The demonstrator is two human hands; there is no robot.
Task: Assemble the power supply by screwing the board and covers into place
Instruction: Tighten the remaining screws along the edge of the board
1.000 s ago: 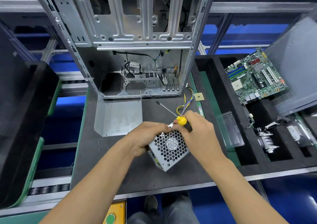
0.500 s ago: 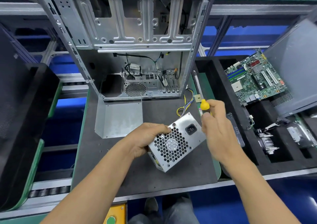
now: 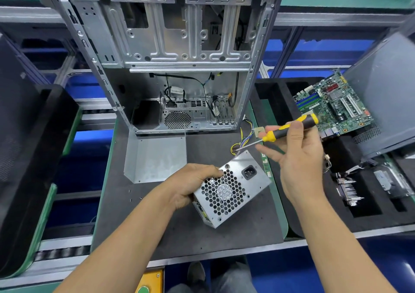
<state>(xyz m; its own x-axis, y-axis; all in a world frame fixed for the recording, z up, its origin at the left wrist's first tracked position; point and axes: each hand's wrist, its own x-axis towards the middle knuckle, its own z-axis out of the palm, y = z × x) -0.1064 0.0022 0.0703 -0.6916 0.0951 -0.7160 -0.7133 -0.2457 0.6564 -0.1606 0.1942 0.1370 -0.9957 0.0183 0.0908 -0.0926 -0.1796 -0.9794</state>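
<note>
The left hand grips the power supply by its left edge, fingers curled over the top rim of the perforated fan face, forearm reaching in from seven o'clock. The unit sits tilted on the dark table, its fan grille facing up and its wire bundle trailing toward one o'clock. The right hand holds a yellow-and-black screwdriver pinched between thumb and upper fingers, lower fingers spread loose, wrist raised. The shaft slants down toward eight o'clock, its tip just above the unit's far corner. The open computer case stands at twelve o'clock; a motherboard lies at two o'clock.
</note>
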